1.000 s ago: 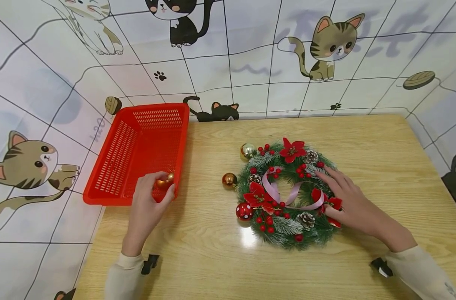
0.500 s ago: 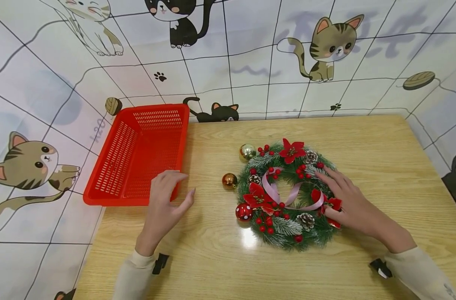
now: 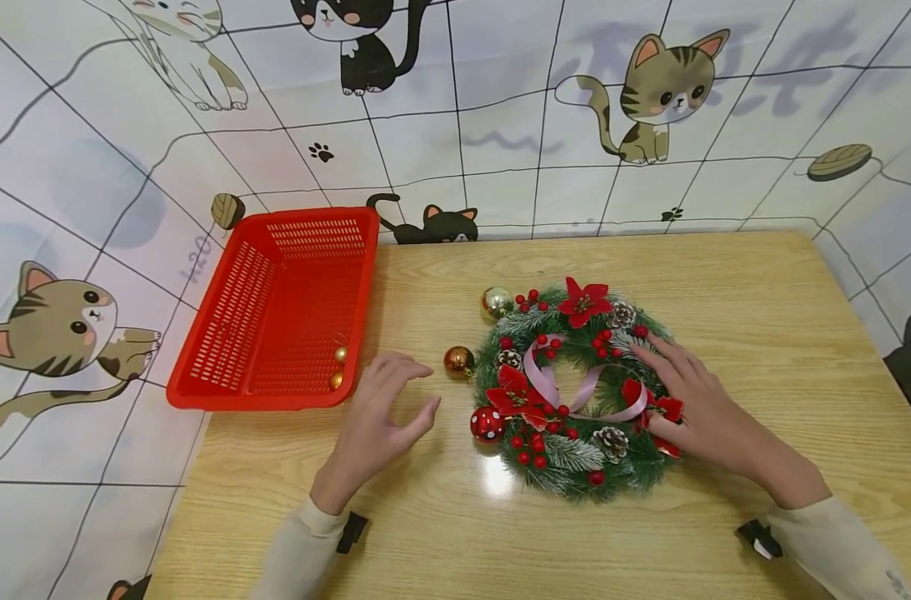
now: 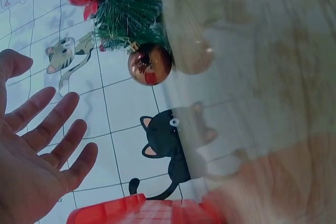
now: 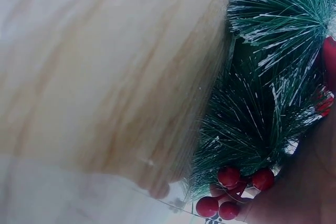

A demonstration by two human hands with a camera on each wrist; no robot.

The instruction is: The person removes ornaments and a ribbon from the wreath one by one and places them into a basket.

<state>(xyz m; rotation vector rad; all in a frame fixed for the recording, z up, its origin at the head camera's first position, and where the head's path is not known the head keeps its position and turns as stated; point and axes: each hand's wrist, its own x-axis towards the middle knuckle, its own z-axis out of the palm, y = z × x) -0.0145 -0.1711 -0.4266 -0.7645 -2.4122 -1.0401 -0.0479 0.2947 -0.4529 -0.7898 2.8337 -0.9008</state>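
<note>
My left hand (image 3: 380, 421) is held over the table, fingers apart and nothing in them, between the red basket and a bronze bauble (image 3: 458, 362). In the left wrist view its spread fingers (image 4: 55, 121) show beside that bauble. A green Christmas wreath (image 3: 568, 475) lies flat, trimmed with red poinsettias, berries, pinecones and a loose pink ribbon (image 3: 543, 379). Extended fingers of my right hand (image 3: 698, 408) rest on its right side, the thumb by a poinsettia. A gold bauble (image 3: 495, 302) and a red white-dotted bauble (image 3: 488, 423) sit along the wreath's left edge.
The red plastic basket (image 3: 275, 398) stands at the table's back left, with small gold baubles (image 3: 337, 381) in its near right corner. A cat-patterned sheet (image 3: 500, 108) rises behind the wooden table (image 3: 440, 517) and on both sides.
My left hand has let go of a gold bauble in the basket and moved right, out over the table beside the bronze bauble. My right hand stays on the wreath.
</note>
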